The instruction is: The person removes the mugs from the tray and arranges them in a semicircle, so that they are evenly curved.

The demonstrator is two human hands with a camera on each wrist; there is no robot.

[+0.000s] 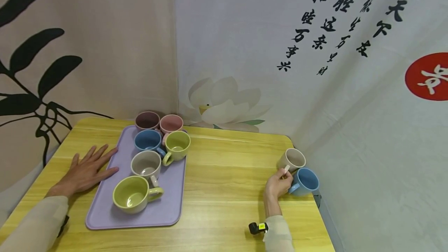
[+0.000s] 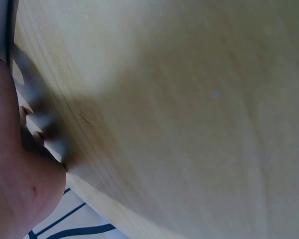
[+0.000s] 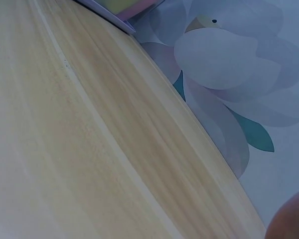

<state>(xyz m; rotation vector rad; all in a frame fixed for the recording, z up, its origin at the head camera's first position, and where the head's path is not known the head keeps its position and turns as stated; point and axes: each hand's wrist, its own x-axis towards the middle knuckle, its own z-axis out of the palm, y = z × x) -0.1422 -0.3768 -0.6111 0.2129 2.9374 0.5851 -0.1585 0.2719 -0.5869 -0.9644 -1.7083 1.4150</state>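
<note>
My right hand pinches the handle of a white mug at the table's right end. Right beside that mug stands a blue mug, its handle close to my fingers. My left hand lies spread at the left edge of a lilac tray, fingertips and thumb over its rim. On the tray, a yellow-green mug is nearest to me, a grey-white mug behind it. Farther back are a blue mug, another yellow-green mug, a pink mug and a dark mauve mug.
The wooden table reaches to a wall covering with a lotus print along its back edge. A small black camera sits at my right wrist. The tray's corner shows at the top of the right wrist view.
</note>
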